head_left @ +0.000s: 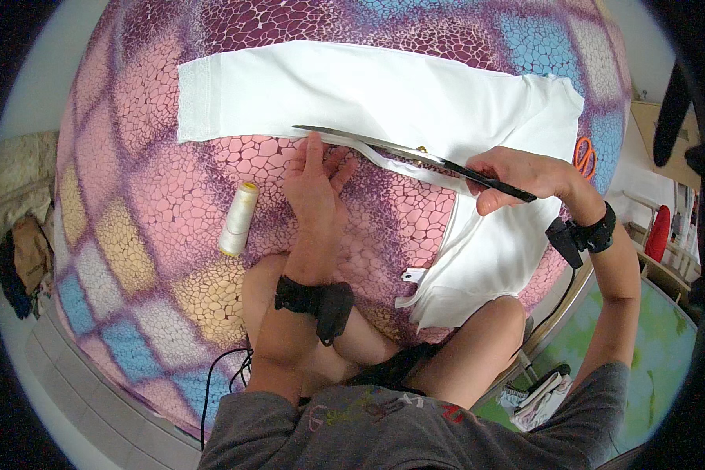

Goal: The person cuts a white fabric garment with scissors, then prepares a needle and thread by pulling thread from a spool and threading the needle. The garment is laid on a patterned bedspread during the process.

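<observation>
My right hand (517, 178) grips long scissors (384, 144) with dark handles. Their blades point left along the lower edge of a white garment (368, 86), above a narrow white strip (415, 171) at that edge. Below the blade tip is my left hand (317, 184), its fingers apart and one fingertip touching the cloth edge. Whether any cloth lies between those fingers is hard to see. More of the white cloth hangs down at the right toward my knee. To the left of my left hand lies a cone of white thread (239, 219).
A patterned pink, purple and blue cover (157, 188) lies under everything. An orange loop (585, 159) rests by the garment's right end. Black cables (211, 384) run at the lower left. Beyond the right edge is a green surface (642, 368) with folded cloth (544, 399) nearby.
</observation>
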A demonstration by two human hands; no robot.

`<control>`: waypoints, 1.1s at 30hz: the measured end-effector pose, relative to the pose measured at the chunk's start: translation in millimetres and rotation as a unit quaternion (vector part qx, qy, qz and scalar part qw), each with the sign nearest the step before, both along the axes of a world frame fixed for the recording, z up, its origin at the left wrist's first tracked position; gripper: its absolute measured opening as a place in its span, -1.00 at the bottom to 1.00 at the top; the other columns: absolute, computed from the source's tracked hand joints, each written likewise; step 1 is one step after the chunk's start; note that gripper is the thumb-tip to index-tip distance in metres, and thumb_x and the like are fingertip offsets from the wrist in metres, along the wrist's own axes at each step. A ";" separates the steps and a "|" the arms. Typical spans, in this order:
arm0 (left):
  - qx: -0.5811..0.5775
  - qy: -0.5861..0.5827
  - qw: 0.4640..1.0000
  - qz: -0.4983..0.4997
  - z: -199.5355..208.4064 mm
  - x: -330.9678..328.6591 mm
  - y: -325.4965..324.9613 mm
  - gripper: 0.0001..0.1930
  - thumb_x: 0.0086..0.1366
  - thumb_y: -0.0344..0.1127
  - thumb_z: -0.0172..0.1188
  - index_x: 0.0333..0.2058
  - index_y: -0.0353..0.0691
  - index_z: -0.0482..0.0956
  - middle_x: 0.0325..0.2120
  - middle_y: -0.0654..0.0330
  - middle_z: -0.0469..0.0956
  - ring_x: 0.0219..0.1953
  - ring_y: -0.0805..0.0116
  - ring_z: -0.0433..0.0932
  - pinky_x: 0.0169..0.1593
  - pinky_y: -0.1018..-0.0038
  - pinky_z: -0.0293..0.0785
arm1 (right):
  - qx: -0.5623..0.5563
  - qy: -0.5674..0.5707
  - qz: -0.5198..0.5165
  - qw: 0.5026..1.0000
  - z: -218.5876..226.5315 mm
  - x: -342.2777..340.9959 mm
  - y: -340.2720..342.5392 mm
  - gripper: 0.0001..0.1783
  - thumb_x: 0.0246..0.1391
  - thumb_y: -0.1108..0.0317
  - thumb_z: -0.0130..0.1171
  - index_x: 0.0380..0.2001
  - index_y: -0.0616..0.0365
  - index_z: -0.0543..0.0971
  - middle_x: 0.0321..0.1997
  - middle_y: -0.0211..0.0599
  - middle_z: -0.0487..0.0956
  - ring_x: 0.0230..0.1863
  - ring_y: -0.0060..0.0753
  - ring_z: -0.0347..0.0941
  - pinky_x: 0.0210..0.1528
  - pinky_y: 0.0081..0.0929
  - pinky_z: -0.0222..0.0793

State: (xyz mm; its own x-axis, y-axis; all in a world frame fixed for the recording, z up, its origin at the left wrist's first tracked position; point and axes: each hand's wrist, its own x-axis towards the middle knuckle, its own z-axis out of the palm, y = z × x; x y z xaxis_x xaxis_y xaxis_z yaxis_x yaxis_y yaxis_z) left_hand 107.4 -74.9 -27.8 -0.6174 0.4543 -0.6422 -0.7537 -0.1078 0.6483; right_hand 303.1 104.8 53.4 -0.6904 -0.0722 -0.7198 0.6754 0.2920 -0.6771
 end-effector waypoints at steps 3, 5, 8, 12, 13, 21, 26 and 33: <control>-0.015 -0.016 1.000 -0.008 2.5 -1.8 -0.1 -0.78 0.25 -0.30 0.11 -0.19 -0.26 0.40 -0.37 0.22 0.48 -0.38 0.40 0.54 -0.42 0.52 0.59 | 0.006 0.042 -0.006 0.999 -1.8 0.6 -2.6 -0.24 -0.20 -0.44 0.10 -0.64 0.19 0.40 -0.72 -0.51 0.27 -0.63 -0.58 0.21 -0.64 -0.48 0.11; -0.020 -0.027 0.999 -0.013 0.7 -3.1 -0.2 -0.80 0.24 -0.31 0.12 -0.20 -0.24 0.41 -0.36 0.24 0.48 -0.38 0.42 0.54 -0.43 0.54 0.58 | 0.004 0.027 0.004 1.000 -2.7 1.4 -1.5 -0.23 -0.20 -0.44 0.10 -0.63 0.20 0.41 -0.71 -0.50 0.27 -0.62 -0.57 0.21 -0.62 -0.47 0.12; -0.020 -0.033 0.999 -0.013 -3.8 -5.4 -2.0 -0.82 0.24 -0.32 0.11 -0.21 -0.21 0.40 -0.36 0.26 0.47 -0.38 0.42 0.53 -0.44 0.56 0.57 | 0.005 0.037 0.003 0.999 -1.9 -0.5 -1.9 -0.22 -0.21 -0.45 0.09 -0.62 0.21 0.41 -0.70 -0.49 0.28 -0.60 -0.56 0.21 -0.60 -0.45 0.13; -0.017 -0.038 0.999 -0.001 -2.1 -3.9 -2.9 -0.83 0.27 -0.31 0.06 -0.22 -0.21 0.36 -0.35 0.24 0.46 -0.36 0.38 0.53 -0.38 0.50 0.57 | 0.005 0.045 -0.002 0.999 -3.5 0.6 -2.4 -0.23 -0.21 -0.44 0.10 -0.62 0.21 0.41 -0.70 -0.49 0.28 -0.60 -0.56 0.21 -0.60 -0.44 0.13; -0.014 -0.042 0.999 0.006 -1.9 -3.5 -2.9 -0.83 0.28 -0.30 0.04 -0.22 -0.22 0.35 -0.34 0.22 0.45 -0.35 0.37 0.53 -0.36 0.47 0.57 | 0.002 0.043 -0.003 0.999 -3.9 1.1 -2.1 -0.23 -0.21 -0.44 0.10 -0.62 0.21 0.41 -0.70 -0.48 0.29 -0.60 -0.56 0.21 -0.60 -0.44 0.14; 0.002 -0.011 1.000 0.000 -0.5 1.6 0.2 -0.79 0.27 -0.31 0.06 -0.18 -0.23 0.33 -0.34 0.22 0.44 -0.31 0.36 0.50 -0.33 0.49 0.52 | 0.014 0.038 0.000 0.999 -6.6 3.0 -1.3 -0.24 -0.21 -0.42 0.12 -0.60 0.21 0.41 -0.69 -0.47 0.30 -0.59 -0.56 0.22 -0.58 -0.44 0.15; 0.014 -0.011 1.000 -0.016 -5.5 -0.2 -0.6 -0.77 0.26 -0.29 0.11 -0.16 -0.23 0.37 -0.33 0.24 0.46 -0.33 0.40 0.49 -0.33 0.52 0.50 | -0.010 0.037 -0.006 0.999 -6.9 3.0 -1.2 -0.26 -0.19 -0.39 0.13 -0.59 0.21 0.41 -0.69 -0.48 0.29 -0.58 -0.57 0.21 -0.58 -0.43 0.14; -0.014 -0.044 0.999 -0.008 -4.3 -9.2 0.4 -0.82 0.27 -0.26 0.09 -0.22 -0.20 0.41 -0.33 0.25 0.48 -0.35 0.46 0.48 -0.37 0.60 0.45 | 0.001 0.037 -0.001 0.999 -3.5 2.0 -0.3 -0.26 -0.18 -0.39 0.13 -0.60 0.21 0.41 -0.69 -0.49 0.29 -0.58 -0.57 0.21 -0.58 -0.44 0.14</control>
